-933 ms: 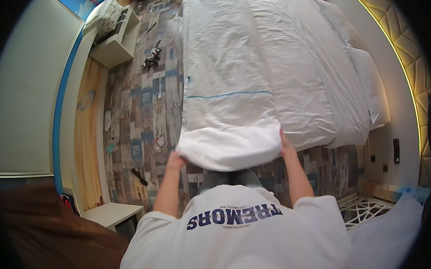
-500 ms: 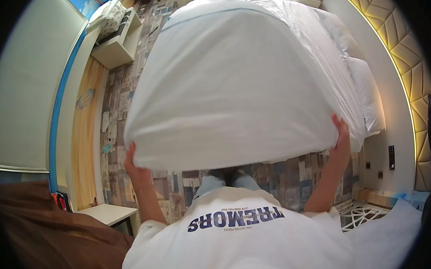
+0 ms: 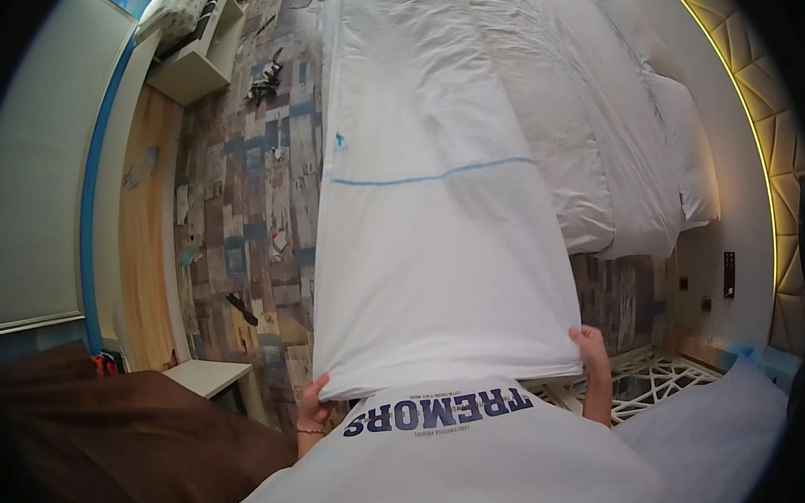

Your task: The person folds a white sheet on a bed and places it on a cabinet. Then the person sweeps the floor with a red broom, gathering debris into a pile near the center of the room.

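A white bed sheet [image 3: 440, 277] with a thin blue stripe across it is stretched between my hands and runs away over the bed. My left hand [image 3: 311, 407] is closed on its near left corner, close to my body. At the near right corner my right hand [image 3: 590, 347] grips the same edge. The cloth hangs fairly taut in front of my shirt, and its near edge looks gathered. Beyond it, rumpled white bedding [image 3: 552, 143] covers the bed, with a pillow [image 3: 684, 118] at the right end.
Patchwork-patterned floor [image 3: 237, 215] lies left of the bed, with a dark object [image 3: 241, 309] and a small cluttered heap [image 3: 266, 78] on it. A white shelf unit [image 3: 195, 71] and a low white table [image 3: 211, 376] stand left. Brown cloth [image 3: 130, 439] fills the lower left; a padded wall [image 3: 730, 79] is right.
Both hands have come closer to my body and nearer each other. The billowing sheet has dropped and narrowed, with its blue stripe now much nearer. More floor shows on the left.
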Tool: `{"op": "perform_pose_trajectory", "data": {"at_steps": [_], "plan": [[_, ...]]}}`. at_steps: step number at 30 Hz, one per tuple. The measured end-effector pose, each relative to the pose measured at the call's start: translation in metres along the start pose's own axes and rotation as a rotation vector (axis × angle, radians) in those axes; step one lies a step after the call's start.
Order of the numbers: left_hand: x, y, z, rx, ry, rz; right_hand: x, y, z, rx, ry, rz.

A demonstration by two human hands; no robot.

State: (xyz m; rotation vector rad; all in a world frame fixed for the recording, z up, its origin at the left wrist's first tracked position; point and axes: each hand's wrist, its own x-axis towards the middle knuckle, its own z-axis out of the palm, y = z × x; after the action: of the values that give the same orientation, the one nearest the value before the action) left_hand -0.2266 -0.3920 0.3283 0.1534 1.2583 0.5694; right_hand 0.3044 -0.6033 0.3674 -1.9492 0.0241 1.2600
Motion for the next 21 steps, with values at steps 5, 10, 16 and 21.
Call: {"op": "perform_pose_trajectory", "data": {"at_steps": [5,10,16,21], "plan": [[-0.015,-0.023,-0.046,-0.129,0.008,-0.446,-0.009,0.088,-0.017,0.022,-0.029,0.300],[-0.024,0.009,-0.025,-0.193,-0.073,-0.542,-0.005,0.096,-0.022,0.040,-0.089,0.395],[0.002,0.048,0.020,-0.089,-0.066,-0.180,0.014,0.007,-0.010,0.366,-0.130,0.221],[0.057,0.132,0.126,-0.154,-0.198,-0.007,0.089,-0.092,0.001,0.424,-0.276,0.009]]}}
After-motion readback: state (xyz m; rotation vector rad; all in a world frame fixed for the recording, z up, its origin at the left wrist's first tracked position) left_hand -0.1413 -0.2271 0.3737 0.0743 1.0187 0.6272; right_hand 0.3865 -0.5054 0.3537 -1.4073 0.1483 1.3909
